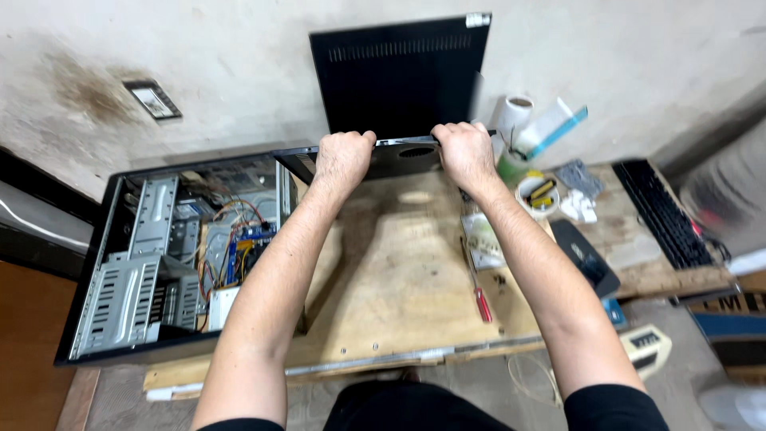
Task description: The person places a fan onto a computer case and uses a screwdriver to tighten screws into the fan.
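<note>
both hands, left hand [343, 158] and right hand [464, 153], have fingers curled tight over the edge of a black panel [407, 156] at upper centre, above the wooden worktop [399, 263], beside the open computer case [159, 263].

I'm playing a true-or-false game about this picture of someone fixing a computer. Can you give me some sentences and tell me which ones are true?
1. Both hands grip one dark panel. True: the left hand and right hand hold the edge of the lower dark panel.
2. The computer case is closed up. False: the computer case lies open, with coloured wires showing inside.
3. A red-handled screwdriver lies on the wooden table. True: the screwdriver rests on the table.
4. The keyboard sits left of the case. False: the black keyboard is at the far right.
5. Another black panel leans against the wall. True: the upright panel stands behind the hands.
</note>
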